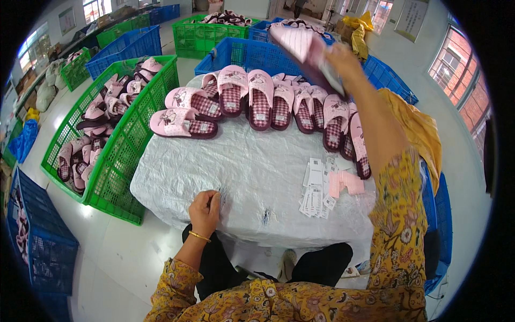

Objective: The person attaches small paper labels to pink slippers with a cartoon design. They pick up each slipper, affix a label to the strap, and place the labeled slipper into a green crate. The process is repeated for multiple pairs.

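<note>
My right hand [343, 61] is raised over the far right of the covered table [241, 155], wrapped round a pink slipper [295, 43] with a dark sole; whether a second one is with it I cannot tell. At the table's near edge, my left hand [205, 211] has its fingers curled together. What they hold, if anything, is hidden. Thin dark strands [223, 192] lie just beside its fingertips, and another small dark bunch [266, 216] lies farther right. Along the far side stand pink slippers [233, 88] with checked insoles, arranged in an arc.
White printed tags [315, 188] and pink paper pieces [345, 183] lie on the table's right. A green crate [120, 155] of slippers stands left, a blue crate [247, 56] behind the table. Yellow cloth [416, 126] hangs at the right. More crates fill the background.
</note>
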`<state>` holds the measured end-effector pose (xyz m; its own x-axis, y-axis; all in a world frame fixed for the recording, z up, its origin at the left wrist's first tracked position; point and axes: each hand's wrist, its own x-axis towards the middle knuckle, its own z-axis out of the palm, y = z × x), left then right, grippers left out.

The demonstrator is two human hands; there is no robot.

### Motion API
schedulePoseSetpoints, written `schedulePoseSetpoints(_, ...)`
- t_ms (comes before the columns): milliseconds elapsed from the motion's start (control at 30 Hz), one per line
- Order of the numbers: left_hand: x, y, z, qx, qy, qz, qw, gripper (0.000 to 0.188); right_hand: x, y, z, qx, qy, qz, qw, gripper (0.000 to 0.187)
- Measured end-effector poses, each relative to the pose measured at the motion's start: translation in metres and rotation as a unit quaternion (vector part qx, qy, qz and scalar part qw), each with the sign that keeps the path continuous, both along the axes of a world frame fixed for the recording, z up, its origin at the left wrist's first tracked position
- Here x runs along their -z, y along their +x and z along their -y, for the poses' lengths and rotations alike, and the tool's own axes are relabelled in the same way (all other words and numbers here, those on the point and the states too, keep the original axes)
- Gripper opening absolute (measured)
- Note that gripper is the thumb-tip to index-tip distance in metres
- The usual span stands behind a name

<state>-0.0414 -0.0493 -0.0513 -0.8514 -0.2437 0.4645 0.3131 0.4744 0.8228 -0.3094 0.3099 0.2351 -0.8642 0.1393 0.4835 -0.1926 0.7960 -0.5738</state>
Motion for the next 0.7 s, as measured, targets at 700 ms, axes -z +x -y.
schedulePoseSetpoints(700,-0.004,0.001,0.011,0.020,-0.014,-0.003,1.000,0.005,0.208,-0.090,0.230,0.093,-0.003,0.065,0.994,0.058)
